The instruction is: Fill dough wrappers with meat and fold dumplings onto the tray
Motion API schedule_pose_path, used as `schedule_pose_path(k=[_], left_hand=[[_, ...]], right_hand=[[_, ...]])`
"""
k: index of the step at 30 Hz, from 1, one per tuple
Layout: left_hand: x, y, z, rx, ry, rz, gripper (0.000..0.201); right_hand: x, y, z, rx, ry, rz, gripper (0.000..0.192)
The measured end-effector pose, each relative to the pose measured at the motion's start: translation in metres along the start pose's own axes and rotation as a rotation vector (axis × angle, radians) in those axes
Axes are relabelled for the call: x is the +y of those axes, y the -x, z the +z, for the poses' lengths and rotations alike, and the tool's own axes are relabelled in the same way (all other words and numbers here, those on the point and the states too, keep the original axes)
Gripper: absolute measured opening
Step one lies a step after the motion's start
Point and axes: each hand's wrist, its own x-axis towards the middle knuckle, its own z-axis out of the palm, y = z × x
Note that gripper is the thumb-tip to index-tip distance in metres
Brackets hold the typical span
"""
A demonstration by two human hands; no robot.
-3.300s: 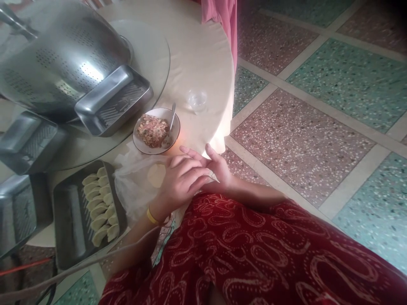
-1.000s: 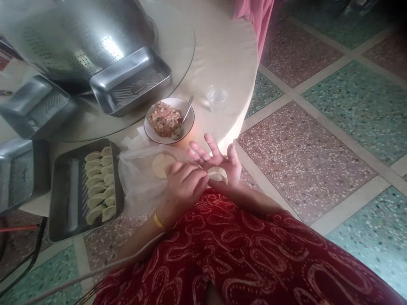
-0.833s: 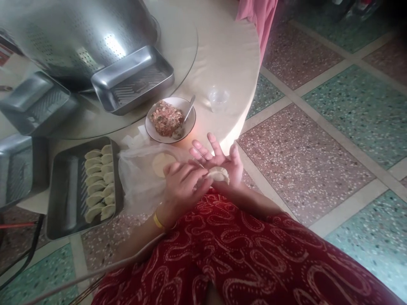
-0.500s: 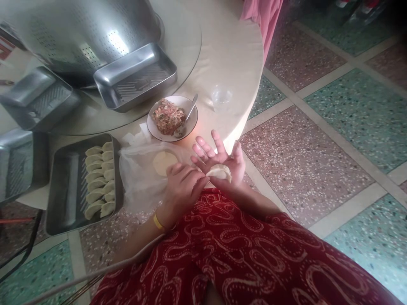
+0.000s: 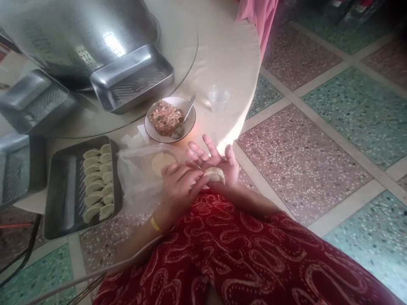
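We hold a folded dumpling (image 5: 215, 174) between both hands, just above our lap in the red patterned cloth (image 5: 241, 254) and off the near edge of the bench (image 5: 222, 55). Our right hand (image 5: 219, 163) lies palm up with its fingers spread, and the dumpling rests on that open palm, gripped by nothing on that side. Our left hand (image 5: 179, 186) is curled, its fingertips pinched on the dumpling's left end; a yellow band sits on that wrist. So the hands are together, meeting at the dumpling.

Just beyond our left hand a clear plastic bag (image 5: 136, 178) lies on the bench with a round wrapper (image 5: 163, 163) showing on top. Past it stands a white bowl (image 5: 151, 131) of minced filling with a spoon (image 5: 186, 118) leaning inside. A small clear cup (image 5: 218, 98) sits to the right of the bowl, near the bench edge. To the left of the bag a dark tray (image 5: 60, 203) carries two rows of finished dumplings. Farther back, on the glass turntable (image 5: 178, 38), rest a large perforated metal basin (image 5: 79, 38) and more metal trays (image 5: 133, 78).
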Motion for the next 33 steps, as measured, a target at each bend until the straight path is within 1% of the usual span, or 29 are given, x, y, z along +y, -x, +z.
schedule_pose_path(k=[3, 6, 10, 13, 16, 18, 22, 26, 29, 33], left_hand=[[0.0, -0.003, -0.002, 0.011, -0.047, 0.036, 0.015], [-0.001, -0.006, -0.002, 0.001, -0.033, 0.1, 0.009], [-0.003, -0.003, -0.001, -0.005, -0.018, 0.143, 0.009], [-0.005, 0.0, -0.001, -0.001, -0.021, 0.139, 0.009], [-0.006, 0.003, -0.003, 0.003, -0.016, 0.123, 0.014], [-0.007, 0.004, -0.005, -0.023, -0.023, 0.142, 0.016], [-0.009, 0.005, -0.007, -0.096, -0.05, 0.176, 0.01], [-0.01, 0.005, -0.009, -0.106, -0.048, 0.175, 0.009], [-0.011, 0.005, -0.011, -0.12, -0.022, 0.161, 0.021], [-0.016, 0.007, -0.013, -0.217, 0.007, 0.156, 0.034]], right_hand=[[0.003, 0.0, 0.002, 0.004, 0.007, 0.033, 0.061], [0.009, 0.0, 0.002, 0.006, 0.019, 0.08, 0.061], [0.017, 0.0, 0.0, -0.012, 0.018, 0.104, 0.061], [0.019, -0.001, -0.001, -0.048, -0.015, 0.116, 0.056], [0.02, -0.002, 0.001, -0.048, -0.034, 0.133, 0.055], [0.021, -0.003, 0.001, -0.054, -0.049, 0.137, 0.054], [0.025, -0.004, -0.001, -0.116, -0.07, 0.178, 0.052], [0.025, -0.004, -0.002, -0.094, -0.041, 0.193, 0.054], [0.024, -0.004, 0.001, -0.078, 0.008, 0.192, 0.055], [0.026, -0.004, 0.003, -0.074, 0.052, 0.203, 0.057]])
